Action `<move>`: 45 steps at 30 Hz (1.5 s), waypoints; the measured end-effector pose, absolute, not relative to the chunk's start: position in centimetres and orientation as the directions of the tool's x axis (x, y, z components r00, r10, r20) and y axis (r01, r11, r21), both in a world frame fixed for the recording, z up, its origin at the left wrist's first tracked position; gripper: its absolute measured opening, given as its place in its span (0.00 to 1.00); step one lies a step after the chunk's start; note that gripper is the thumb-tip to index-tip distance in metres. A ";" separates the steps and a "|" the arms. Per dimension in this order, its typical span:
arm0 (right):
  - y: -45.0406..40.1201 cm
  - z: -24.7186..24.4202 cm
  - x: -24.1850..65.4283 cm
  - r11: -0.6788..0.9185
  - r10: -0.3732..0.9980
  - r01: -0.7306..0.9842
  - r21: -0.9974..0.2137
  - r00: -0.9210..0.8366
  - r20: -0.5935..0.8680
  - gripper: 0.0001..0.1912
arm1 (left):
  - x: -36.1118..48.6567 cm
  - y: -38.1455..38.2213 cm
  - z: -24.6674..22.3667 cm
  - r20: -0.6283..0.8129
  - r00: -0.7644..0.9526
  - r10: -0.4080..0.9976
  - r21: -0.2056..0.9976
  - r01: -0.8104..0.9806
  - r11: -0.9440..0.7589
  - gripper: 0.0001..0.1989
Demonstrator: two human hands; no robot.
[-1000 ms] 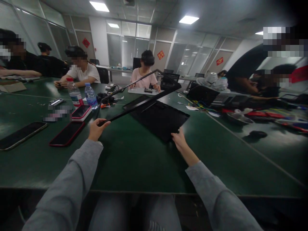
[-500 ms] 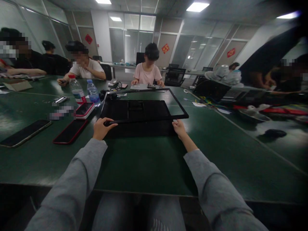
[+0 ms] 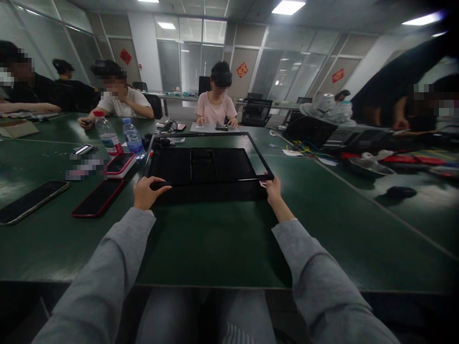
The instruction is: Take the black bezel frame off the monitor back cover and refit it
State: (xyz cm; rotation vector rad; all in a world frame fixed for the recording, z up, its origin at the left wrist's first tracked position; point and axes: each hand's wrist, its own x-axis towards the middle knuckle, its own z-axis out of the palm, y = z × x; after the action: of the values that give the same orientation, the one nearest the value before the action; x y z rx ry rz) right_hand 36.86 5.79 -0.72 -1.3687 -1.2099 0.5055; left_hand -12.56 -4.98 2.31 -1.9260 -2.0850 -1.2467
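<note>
A thin black rectangular frame, like a monitor bezel, is held over a black panel resembling a monitor's back cover. The panel lies on the green table and shows through the frame's opening. My left hand is closed on the bezel's near left corner, thumb stretched along the near edge. At the near right corner, my right hand grips the bezel, its fingers partly hidden. The bezel lies close above the panel; I cannot tell whether the two touch.
Left of the bezel stand two plastic bottles, with several phones nearer me. To the right are a black mouse, a metal bowl and loose cables. A person in pink sits across the green table; others work nearby.
The bezel's right end has come down and left, so the bezel sits straighter over the panel. My right hand has moved further around its corner. The whole view has shifted slightly.
</note>
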 end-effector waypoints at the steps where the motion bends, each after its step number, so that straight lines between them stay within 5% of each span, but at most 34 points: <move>1: 5.6 -0.3 37.2 0.188 0.863 0.271 -0.944 0.413 0.290 0.24 | -12.5 -5.1 2.3 0.537 -0.215 0.816 0.498 0.861 -0.101 0.22; 6: 5.4 1.2 38.4 0.129 0.968 0.086 -0.988 0.207 0.144 0.34 | -12.0 -6.1 2.3 0.548 -0.161 0.821 0.429 0.897 -0.111 0.19; 17: 5.7 -0.9 36.0 0.392 0.801 0.590 -0.705 0.158 0.578 0.30 | -12.0 -7.6 1.4 0.437 -0.087 0.895 0.352 0.932 -0.081 0.17; 30: 5.6 -1.5 35.9 0.265 0.841 0.672 -0.692 0.190 0.506 0.25 | -11.7 -7.9 1.9 0.433 0.034 0.901 0.314 0.931 -0.186 0.14; 38: 6.1 -2.3 36.4 0.242 0.862 0.631 -0.737 0.209 0.462 0.23 | -12.8 -6.9 1.6 0.488 -0.384 0.784 0.408 0.894 0.184 0.31; 45: 6.0 -2.4 36.3 0.240 0.870 0.639 -0.731 0.192 0.454 0.25 | -14.9 -5.8 1.0 0.275 -0.451 0.849 0.471 0.833 0.290 0.25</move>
State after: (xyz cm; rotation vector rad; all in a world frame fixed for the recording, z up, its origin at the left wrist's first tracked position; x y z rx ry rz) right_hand 36.27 6.02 -2.43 -1.4746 -1.5225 0.2932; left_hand -14.90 -5.75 1.00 -1.6596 -2.5453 -0.9017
